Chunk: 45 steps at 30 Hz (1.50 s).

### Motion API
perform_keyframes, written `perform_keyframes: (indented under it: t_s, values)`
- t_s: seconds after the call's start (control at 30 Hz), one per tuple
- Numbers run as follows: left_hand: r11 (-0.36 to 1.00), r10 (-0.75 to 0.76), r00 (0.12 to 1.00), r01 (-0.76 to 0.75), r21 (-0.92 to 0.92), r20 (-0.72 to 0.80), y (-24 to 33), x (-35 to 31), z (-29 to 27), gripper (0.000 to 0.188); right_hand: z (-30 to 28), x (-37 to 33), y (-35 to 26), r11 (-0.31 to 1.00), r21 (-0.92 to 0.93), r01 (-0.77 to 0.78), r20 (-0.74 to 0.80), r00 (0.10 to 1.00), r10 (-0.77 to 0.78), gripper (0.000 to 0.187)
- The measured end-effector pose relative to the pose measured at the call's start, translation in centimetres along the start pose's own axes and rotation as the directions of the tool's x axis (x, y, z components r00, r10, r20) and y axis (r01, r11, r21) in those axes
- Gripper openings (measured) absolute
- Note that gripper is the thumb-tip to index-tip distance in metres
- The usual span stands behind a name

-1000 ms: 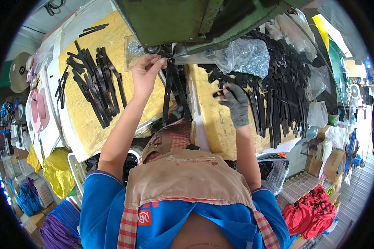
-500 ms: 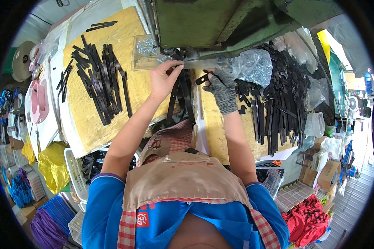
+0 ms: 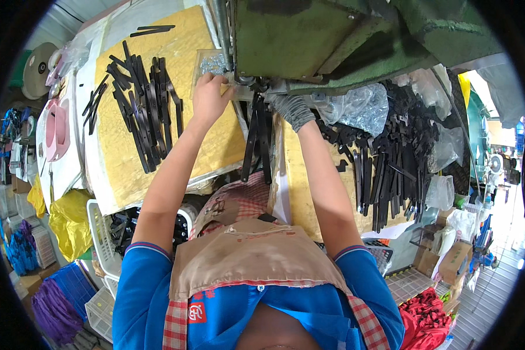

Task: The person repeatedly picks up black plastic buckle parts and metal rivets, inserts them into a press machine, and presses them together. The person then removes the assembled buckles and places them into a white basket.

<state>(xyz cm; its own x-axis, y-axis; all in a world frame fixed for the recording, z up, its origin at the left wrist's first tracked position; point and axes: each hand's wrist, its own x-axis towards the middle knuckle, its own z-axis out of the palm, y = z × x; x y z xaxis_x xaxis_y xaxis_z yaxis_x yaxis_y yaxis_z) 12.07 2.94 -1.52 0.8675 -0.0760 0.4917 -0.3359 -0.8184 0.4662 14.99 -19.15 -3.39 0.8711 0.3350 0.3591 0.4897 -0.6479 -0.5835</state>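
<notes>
My bare left hand (image 3: 211,100) is at the near edge of a shallow clear tray (image 3: 196,74) of small silvery metal pieces (image 3: 212,63). Its fingers are curled in toward the thumb, and whatever they pinch is too small to make out. My right hand (image 3: 293,109), in a grey knit glove, reaches in under the green machine (image 3: 286,41). Its fingers are drawn together beside the machine's working head (image 3: 255,83), and their tips and anything between them are hidden. Long black strips (image 3: 251,143) hang down from that head, between my two hands.
Black strips (image 3: 149,111) lie on the yellow board to the left. On the right are a clear bag of silvery pieces (image 3: 364,108) and a heap of black strips and brackets (image 3: 399,151). A white basket (image 3: 102,236) of black parts stands at lower left.
My left hand has moved left from the machine head to the tray. My right hand has moved left to the head with the small black bracket it held, which is now out of sight.
</notes>
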Motion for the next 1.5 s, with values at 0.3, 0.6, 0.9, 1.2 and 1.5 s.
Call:
perform_keyframes:
  t_s: [0.3, 0.6, 0.9, 1.2, 1.5]
  values:
    - [0.978, -0.028, 0.994, 0.049, -0.202, 0.106, 0.0, -0.7, -0.2, 0.018, -1.4, -4.2, -1.1, 0.804, 0.423, -0.418, -0.054, 0.874, 0.483, 0.044]
    - [0.691, -0.069, 0.996, 0.094, -0.717, 0.064, 7.5, -6.0, -5.2, 0.021, -4.3, -8.2, -12.6, 0.366, 0.793, -0.487, 0.275, 0.823, 0.498, 0.026]
    - [0.401, -0.427, 0.863, 0.447, -0.800, 0.268, 11.5, -9.8, -4.3, 0.029, -4.4, -9.7, -14.8, 0.866, 0.456, -0.204, -0.069, 0.962, 0.263, 0.015]
    - [-0.422, -0.473, 0.518, 0.577, -0.699, 0.713, 8.0, -8.5, -6.5, 0.032, -3.7, -3.8, -8.1, 0.993, -0.046, -0.106, -0.195, 0.976, 0.095, 0.021]
    - [-0.463, -0.308, 0.598, 0.585, -0.665, 0.740, 4.6, -10.2, -3.2, 0.027, -3.3, -5.5, -5.3, 0.929, 0.291, -0.229, -0.001, 0.971, 0.240, 0.035]
